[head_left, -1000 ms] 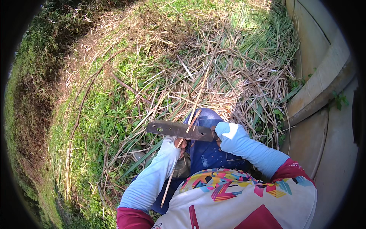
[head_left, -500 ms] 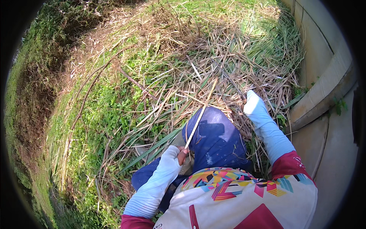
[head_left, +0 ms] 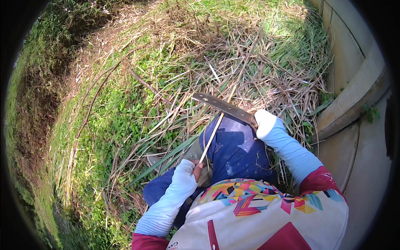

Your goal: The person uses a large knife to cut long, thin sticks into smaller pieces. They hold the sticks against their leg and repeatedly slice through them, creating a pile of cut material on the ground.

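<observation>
My left hand (head_left: 196, 169) is closed low in front of my body, around the near end of a thin pale stick (head_left: 211, 138). The stick slants up and away past my knee. My right hand (head_left: 262, 121) is wrapped around the handle of a machete (head_left: 227, 109), whose dark, broad blade has small holes in it. With its flat side showing, the blade crosses over the stick above the knee and hides a short length of it. I cannot tell whether the two touch. Light blue sleeves cover both forearms and part of the hands.
Dry stalks and cut grass (head_left: 283, 75) lie heaped ahead. Low green plants (head_left: 125, 129) grow to the left, with a bent brown branch (head_left: 89, 114) among them. A concrete wall (head_left: 348, 54) with a slanting ledge (head_left: 354, 100) stands at the right. My bent blue-trousered knee (head_left: 239, 150) is close below the blade.
The machete has swung left and nearer, from pointing away to lying across the stick, its flat side now showing. My right hand has shifted slightly left and nearer; my left hand has hardly moved.
</observation>
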Available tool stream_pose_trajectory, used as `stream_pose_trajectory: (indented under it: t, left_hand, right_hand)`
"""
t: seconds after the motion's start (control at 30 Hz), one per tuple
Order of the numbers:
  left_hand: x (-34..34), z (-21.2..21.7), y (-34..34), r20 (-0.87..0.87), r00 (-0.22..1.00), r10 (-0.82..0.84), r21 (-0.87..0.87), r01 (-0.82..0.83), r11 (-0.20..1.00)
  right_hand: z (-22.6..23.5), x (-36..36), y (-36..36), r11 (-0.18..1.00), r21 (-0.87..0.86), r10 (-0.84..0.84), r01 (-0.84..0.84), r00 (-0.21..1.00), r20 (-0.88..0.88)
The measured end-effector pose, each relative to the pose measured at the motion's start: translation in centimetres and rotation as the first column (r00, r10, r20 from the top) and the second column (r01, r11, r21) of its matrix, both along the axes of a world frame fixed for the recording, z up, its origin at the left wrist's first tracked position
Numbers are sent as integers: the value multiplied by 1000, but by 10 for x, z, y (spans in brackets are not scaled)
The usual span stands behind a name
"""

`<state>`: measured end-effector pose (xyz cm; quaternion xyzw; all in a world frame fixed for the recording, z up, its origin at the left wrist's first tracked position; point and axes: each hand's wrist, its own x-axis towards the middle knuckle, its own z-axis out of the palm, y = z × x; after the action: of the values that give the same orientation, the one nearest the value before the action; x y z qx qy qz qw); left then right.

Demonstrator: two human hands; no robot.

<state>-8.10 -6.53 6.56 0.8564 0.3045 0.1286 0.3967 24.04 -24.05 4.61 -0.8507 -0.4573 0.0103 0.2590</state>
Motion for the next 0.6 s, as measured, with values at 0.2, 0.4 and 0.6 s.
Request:
stream_pose_trajectory:
  t: [0.2,0.4,0.6]
  left_hand:
    - [0,3,13,-56,994,91,-584,-107,804]
    - [16,0,12,-77,995,57,-797,-95,597]
    - [10,12,5,-36,996,76,-872,-69,485]
  right_hand:
    - [-1,25,0,980,99,-158,171,979,-129]
    - [26,-58,-11,977,-159,125,-143,985,-119]
    - [19,-58,-3,953,-102,287,-285,958,4]
